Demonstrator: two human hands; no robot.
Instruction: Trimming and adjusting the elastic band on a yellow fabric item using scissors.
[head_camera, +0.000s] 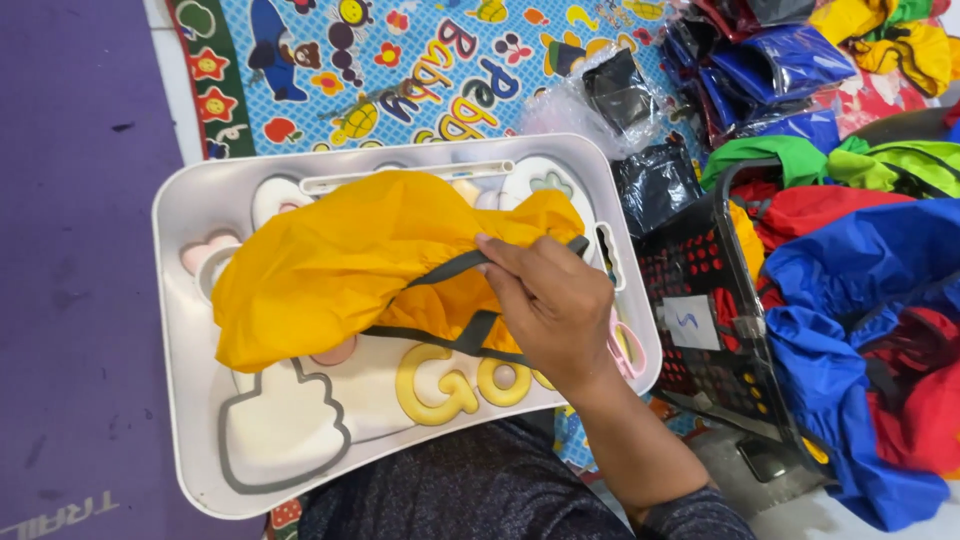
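A crumpled yellow fabric piece (330, 265) with a dark grey strap lies on a white lap tray (185, 400) that rests over my knees. My right hand (548, 305) lies on the fabric's right side, fingers pinching the grey strap near its edge. My left hand is not in view. The tray has raised yellow letters and cartoon shapes on its surface, partly covered by the fabric.
A black perforated basket (700, 300) stands right of the tray, holding blue, red, yellow and green fabric. Clear plastic bags with dark fabric (625, 95) lie on a colourful play mat (420, 60) beyond. A purple mat (70, 250) covers the left.
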